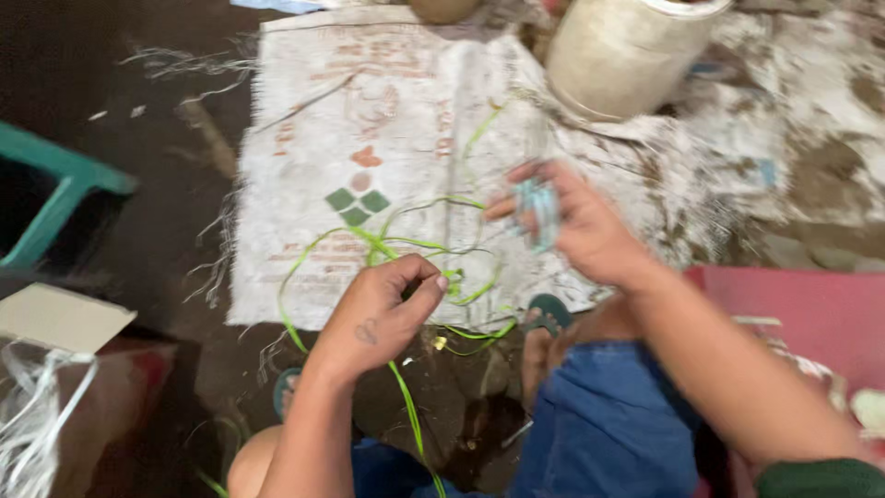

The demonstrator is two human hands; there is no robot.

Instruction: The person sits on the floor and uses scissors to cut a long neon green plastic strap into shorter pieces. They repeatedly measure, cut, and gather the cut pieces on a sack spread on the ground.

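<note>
My left hand (pixel 383 314) is closed around thin green strips (pixel 392 244) that loop out over a white woven sack (pixel 369 120) spread on the ground. My right hand (pixel 572 221), blurred by motion, grips a small light-blue object (pixel 537 210) between its fingers, just right of the green loops. One green strip trails down past my left wrist toward my knees. My blue shorts (pixel 608 424) and a sandalled foot (pixel 544 323) show below the hands.
A pale round container (pixel 618 55) lies on its side at the top right. A teal stool leg (pixel 55 198) stands at the left, with cardboard (pixel 60 318) and white plastic strands (pixel 37 415) below it. A red surface (pixel 811 314) lies at the right.
</note>
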